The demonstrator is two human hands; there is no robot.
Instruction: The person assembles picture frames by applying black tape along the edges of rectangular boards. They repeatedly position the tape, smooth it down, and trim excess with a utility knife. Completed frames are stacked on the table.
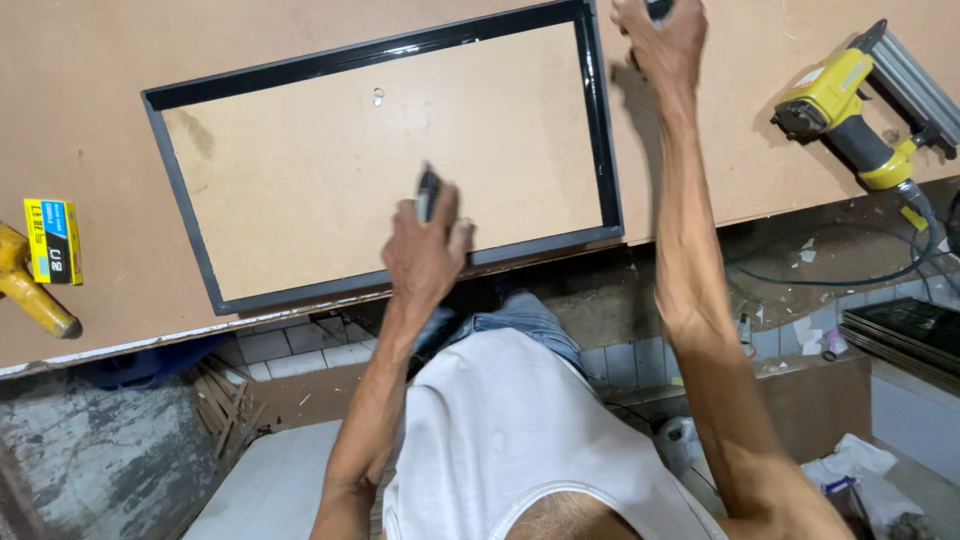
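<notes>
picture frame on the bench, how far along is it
Done: the black picture frame lies face down with its brown backing board seated and a small metal hanger on it. In hand: the left hand presses a dark tool near the lower edge; the right hand holds something dark at the far corner. Left: no fasteners are visible along the edges; the yellow nail gun lies unused.

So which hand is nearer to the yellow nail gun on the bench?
The right hand. It sits at the black frame's top right corner, just left of the yellow nail gun; the left hand is farther off, at the frame's bottom edge.
</notes>
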